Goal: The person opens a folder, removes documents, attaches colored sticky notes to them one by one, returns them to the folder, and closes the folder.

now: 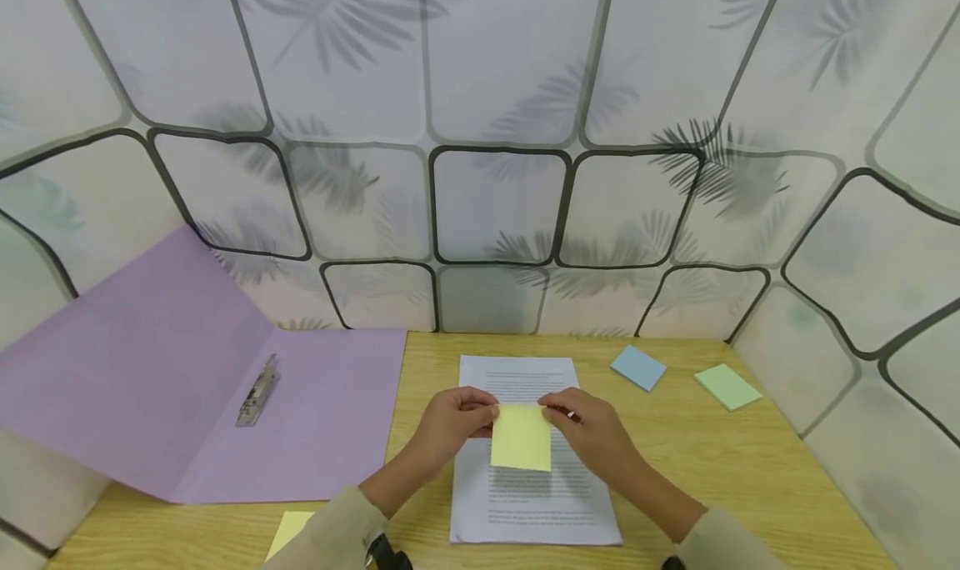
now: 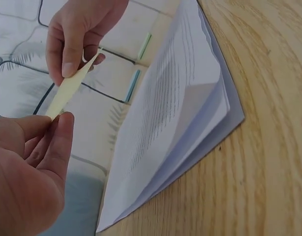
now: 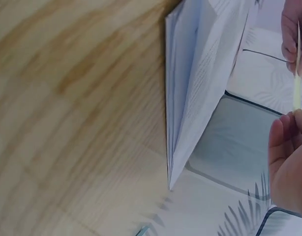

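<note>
A yellow sticky note is held up above a stack of printed paper, its upper corners pinched between thumb and fingers of both hands. My left hand grips the left corner, and my right hand the right one. In the left wrist view the sticky note stretches between the two hands, raised off the printed sheets. Seen from the right wrist, the sticky note shows almost edge-on. The stack lies flat on the wooden table, with lines of text facing up.
An open purple folder with a metal clip lies to the left, its cover leaning on the wall. Blue sticky notes and green sticky notes lie at back right. Yellow paper shows beside the left sleeve.
</note>
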{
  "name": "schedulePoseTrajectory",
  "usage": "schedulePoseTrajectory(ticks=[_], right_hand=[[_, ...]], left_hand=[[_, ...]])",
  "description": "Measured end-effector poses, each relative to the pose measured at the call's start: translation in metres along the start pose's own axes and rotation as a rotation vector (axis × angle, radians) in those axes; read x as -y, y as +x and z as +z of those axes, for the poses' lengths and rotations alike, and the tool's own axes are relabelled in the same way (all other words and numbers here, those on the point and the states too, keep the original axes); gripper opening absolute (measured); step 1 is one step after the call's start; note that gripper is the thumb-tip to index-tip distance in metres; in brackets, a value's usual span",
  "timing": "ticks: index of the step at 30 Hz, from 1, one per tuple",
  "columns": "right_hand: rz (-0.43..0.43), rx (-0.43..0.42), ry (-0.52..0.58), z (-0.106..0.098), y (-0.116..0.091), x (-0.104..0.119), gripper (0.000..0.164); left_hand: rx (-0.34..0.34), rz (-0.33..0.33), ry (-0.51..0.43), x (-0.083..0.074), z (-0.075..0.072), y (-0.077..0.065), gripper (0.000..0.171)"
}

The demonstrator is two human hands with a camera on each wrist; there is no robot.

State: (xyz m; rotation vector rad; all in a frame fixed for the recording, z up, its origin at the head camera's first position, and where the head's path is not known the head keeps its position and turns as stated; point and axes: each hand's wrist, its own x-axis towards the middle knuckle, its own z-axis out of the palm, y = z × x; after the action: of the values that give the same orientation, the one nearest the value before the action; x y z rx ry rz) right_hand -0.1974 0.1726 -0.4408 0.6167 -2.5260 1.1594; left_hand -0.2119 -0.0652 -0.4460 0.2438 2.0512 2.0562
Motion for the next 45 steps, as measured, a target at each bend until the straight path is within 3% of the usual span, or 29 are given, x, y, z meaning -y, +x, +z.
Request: schedulePoseTrajectory(ticks=[6,10,16,23,33,45], right_hand=[[0.311,0.136,0.171,0.008,0.007,0.003,0.008],[0.389,0.232,0.201,0.017,0.008,0.004,0.006],[0.369,0.321,0.177,0.03,0.003,0.005,0.005],[0.323,0.387,0.13,0.043,-0.005,0.003,0.005],[0.244,0.362,0.009,0.048,-0.009,0.006,0.005],[0.216,0.346,-0.077,0.053,-0.01,0.002,0.007]], left_hand=[[0.023,-0.014,0.08,0.003,-0.009,-0.004,0.02],[0.043,-0.038,0.176,0.008,-0.018,-0.011,0.018],[0.071,-0.057,0.317,0.017,-0.03,-0.02,0.012],[0.127,-0.034,0.443,0.022,-0.036,-0.027,0.006],[0.125,0.001,0.609,0.023,-0.032,-0.027,0.005],[0.1,0.038,0.667,0.023,-0.028,-0.027,0.007]])
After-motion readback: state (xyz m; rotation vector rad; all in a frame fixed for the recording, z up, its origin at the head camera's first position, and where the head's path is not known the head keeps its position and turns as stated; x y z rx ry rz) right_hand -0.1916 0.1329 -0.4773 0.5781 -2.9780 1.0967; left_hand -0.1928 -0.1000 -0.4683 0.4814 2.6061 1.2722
